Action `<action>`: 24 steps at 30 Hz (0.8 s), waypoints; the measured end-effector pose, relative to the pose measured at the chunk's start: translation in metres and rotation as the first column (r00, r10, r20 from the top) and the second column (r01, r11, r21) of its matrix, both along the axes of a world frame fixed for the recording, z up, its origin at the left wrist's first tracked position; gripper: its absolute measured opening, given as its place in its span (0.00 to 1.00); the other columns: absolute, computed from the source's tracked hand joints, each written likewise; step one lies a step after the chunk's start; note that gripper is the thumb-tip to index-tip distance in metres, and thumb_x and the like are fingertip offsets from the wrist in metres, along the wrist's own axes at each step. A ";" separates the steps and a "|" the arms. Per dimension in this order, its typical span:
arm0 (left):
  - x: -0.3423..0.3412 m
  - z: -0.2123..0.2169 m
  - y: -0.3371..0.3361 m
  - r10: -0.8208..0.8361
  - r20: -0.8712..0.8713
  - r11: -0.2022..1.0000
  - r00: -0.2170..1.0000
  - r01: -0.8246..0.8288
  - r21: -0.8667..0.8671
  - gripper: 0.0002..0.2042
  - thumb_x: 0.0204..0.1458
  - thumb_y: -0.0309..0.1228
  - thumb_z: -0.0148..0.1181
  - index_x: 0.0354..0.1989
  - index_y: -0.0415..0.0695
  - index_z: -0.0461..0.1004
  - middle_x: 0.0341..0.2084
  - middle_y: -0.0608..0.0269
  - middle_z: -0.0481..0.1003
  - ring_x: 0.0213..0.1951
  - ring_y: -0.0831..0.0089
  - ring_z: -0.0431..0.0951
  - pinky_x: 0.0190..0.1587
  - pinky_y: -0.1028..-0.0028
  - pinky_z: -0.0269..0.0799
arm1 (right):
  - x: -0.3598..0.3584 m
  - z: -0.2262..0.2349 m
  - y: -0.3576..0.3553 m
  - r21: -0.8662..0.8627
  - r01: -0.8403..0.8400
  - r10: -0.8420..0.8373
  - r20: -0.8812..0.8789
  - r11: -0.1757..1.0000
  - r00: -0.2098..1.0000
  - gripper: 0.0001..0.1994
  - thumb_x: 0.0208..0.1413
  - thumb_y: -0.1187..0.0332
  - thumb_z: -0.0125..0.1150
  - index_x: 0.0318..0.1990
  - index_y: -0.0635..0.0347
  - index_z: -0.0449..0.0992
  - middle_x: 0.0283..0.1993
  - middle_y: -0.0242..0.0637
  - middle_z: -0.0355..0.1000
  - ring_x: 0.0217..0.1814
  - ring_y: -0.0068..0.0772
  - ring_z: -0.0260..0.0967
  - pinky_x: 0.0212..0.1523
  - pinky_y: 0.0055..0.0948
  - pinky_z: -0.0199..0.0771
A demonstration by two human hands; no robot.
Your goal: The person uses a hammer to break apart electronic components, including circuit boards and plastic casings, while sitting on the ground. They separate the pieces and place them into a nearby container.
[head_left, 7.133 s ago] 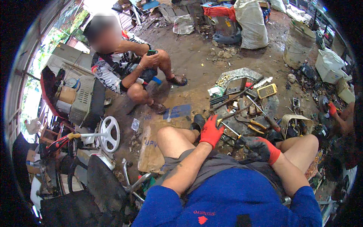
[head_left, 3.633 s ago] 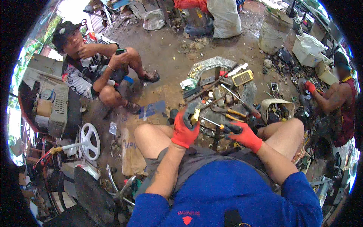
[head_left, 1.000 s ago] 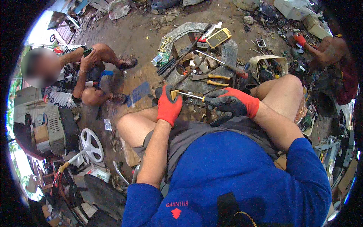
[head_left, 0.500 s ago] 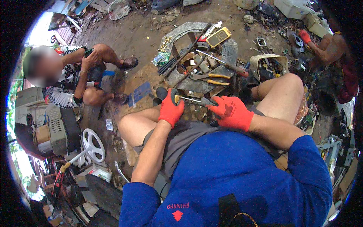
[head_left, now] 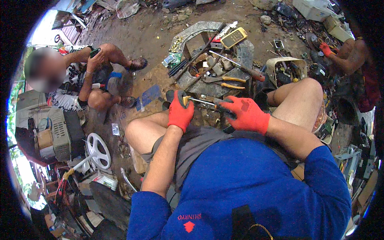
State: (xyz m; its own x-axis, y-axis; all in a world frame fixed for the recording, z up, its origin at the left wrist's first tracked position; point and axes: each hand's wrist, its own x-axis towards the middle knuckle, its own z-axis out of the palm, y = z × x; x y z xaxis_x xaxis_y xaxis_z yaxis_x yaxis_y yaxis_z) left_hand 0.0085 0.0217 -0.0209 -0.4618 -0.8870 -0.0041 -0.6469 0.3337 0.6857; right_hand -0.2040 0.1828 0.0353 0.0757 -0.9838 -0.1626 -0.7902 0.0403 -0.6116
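Both of my hands wear red gloves with dark grey palms and fingertips, held close together above my lap. My right hand (head_left: pixel 246 115) is closed round the end of a screwdriver (head_left: pixel 203 103), whose thin metal shaft points left. My left hand (head_left: pixel 180 112) pinches a small yellow piece (head_left: pixel 186 100) at the other end of that shaft. Fingers cover most of this piece, so its kind is unclear. Just beyond my hands stands a grey ring-shaped work stand (head_left: pixel 248 56), with yellow-handled pliers (head_left: pixel 226 79) lying on its near side.
On the stand lie a yellow multimeter (head_left: pixel 234 38), a long red-handled tool (head_left: pixel 253 73) and small brass-coloured pieces. A cream bin (head_left: pixel 286 60) of scrap stands right of it. One person sits at left holding a phone (head_left: pixel 95 52); another with a red glove (head_left: pixel 327 49) works at right.
My left hand has risen slightly with the yellow piece, and my right hand has turned a little round the screwdriver. The view has shifted slightly.
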 end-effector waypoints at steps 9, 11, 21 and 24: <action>-0.006 0.030 -0.026 0.068 -0.320 0.969 0.945 -0.140 -0.206 0.29 0.47 0.28 0.66 0.58 0.36 0.62 0.45 0.46 0.72 0.47 0.53 0.75 0.52 0.64 0.70 | -0.039 -0.026 -0.013 0.102 0.317 -0.327 0.466 0.943 0.822 0.31 0.43 0.64 0.66 0.60 0.58 0.69 0.58 0.52 0.70 0.59 0.50 0.69 0.61 0.38 0.67; 0.005 0.019 -0.030 -0.044 -0.278 0.928 0.960 -0.064 -0.366 0.31 0.45 0.29 0.66 0.59 0.36 0.63 0.48 0.43 0.71 0.49 0.50 0.73 0.54 0.61 0.68 | -0.045 -0.043 -0.019 0.112 0.321 -0.330 0.537 0.940 0.776 0.31 0.45 0.62 0.65 0.61 0.59 0.69 0.57 0.51 0.72 0.61 0.47 0.69 0.62 0.37 0.65; 0.000 0.010 -0.016 -0.115 -0.177 0.885 0.978 0.020 -0.465 0.32 0.38 0.32 0.71 0.55 0.36 0.68 0.52 0.41 0.69 0.55 0.43 0.68 0.59 0.53 0.63 | -0.051 -0.032 -0.040 -0.126 0.443 -0.451 -0.054 0.888 0.891 0.31 0.49 0.63 0.64 0.63 0.56 0.65 0.56 0.51 0.69 0.60 0.54 0.65 0.65 0.43 0.60; 0.000 0.008 -0.012 -0.083 -0.272 0.926 0.959 -0.027 -0.376 0.36 0.37 0.33 0.72 0.57 0.36 0.65 0.52 0.41 0.69 0.56 0.41 0.66 0.60 0.52 0.61 | -0.067 -0.046 -0.048 -0.272 0.392 -0.457 -0.244 0.879 0.855 0.30 0.49 0.63 0.63 0.62 0.55 0.66 0.54 0.49 0.70 0.58 0.54 0.67 0.66 0.46 0.60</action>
